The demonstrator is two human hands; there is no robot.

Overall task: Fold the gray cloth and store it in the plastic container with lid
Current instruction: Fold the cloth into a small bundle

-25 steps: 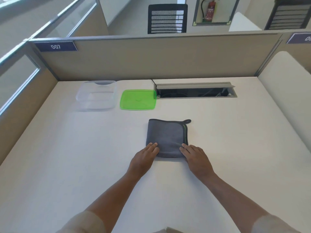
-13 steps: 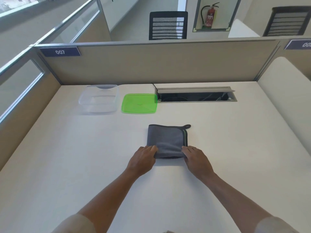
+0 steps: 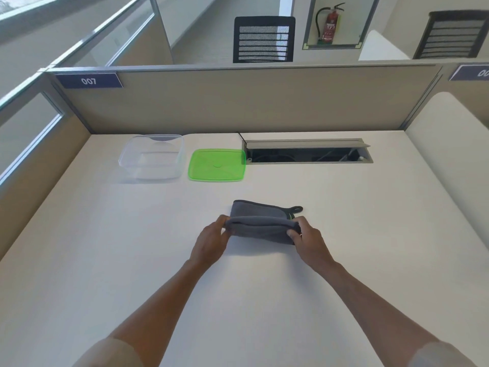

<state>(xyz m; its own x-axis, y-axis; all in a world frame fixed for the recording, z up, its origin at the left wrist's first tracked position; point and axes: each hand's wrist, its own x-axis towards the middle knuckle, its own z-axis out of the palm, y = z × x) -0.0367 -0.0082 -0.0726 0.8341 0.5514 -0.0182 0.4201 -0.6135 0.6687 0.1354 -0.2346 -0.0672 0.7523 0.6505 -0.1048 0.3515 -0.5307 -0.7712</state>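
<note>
The gray cloth (image 3: pixel 260 219), dark-edged with a small hanging loop at its far right corner, lies folded on the white desk at the middle. Its near edge is lifted off the desk and curled toward the far side. My left hand (image 3: pixel 211 241) grips the near left corner and my right hand (image 3: pixel 308 239) grips the near right corner. The clear plastic container (image 3: pixel 152 161) stands open at the back left. Its green lid (image 3: pixel 216 165) lies flat on the desk just right of it.
An open cable slot (image 3: pixel 308 153) with a raised flap runs along the back of the desk (image 3: pixel 370 247), touching the lid's right corner. Beige partition walls (image 3: pixel 238 102) close off the back and left sides. A rounded white panel stands at the right.
Both hands went from resting flat on the cloth's near edge to pinching its near corners and lifting that edge up and toward the far side. The camera view tilted slightly.
</note>
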